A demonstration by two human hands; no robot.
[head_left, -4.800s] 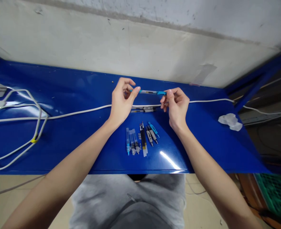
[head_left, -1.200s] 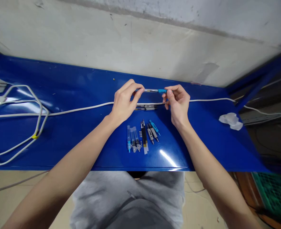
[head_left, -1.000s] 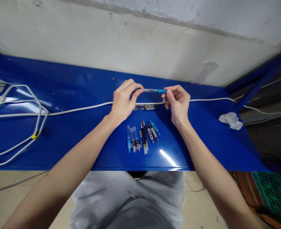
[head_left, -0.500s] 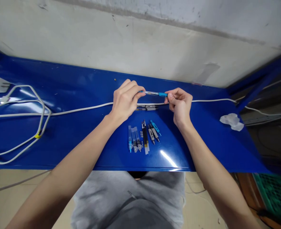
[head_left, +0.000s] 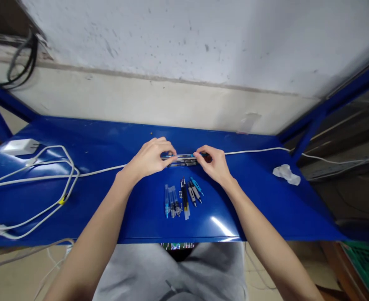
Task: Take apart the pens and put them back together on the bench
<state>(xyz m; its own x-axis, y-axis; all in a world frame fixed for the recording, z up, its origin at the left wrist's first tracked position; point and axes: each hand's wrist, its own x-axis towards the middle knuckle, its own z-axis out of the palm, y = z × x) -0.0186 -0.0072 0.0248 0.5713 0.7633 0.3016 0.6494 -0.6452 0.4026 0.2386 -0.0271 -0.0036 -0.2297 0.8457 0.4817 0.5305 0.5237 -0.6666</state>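
Between my two hands lies a clear-barrelled blue pen (head_left: 184,156), held level by its ends. My left hand (head_left: 155,156) pinches the left end, and my right hand (head_left: 212,162) pinches the right end. Just in front of it, two grey pens (head_left: 184,162) lie side by side, partly hidden by my fingers. Closer to me are clear pen barrels (head_left: 172,202), dark ink refills (head_left: 184,198) and tiny springs (head_left: 180,195). Right of these sit two grey grip sections (head_left: 193,192) and a blue grip section (head_left: 197,185).
A white cable (head_left: 103,170) runs across the blue shelf (head_left: 93,209) behind the hands and coils at left near a white power adapter (head_left: 21,146). Crumpled clear plastic (head_left: 286,174) lies at right. A wall (head_left: 172,104) rises behind the shelf.
My hands have brought the blue pen down beside the two grey pens and closer together. The camera view has tilted up, showing more wall.
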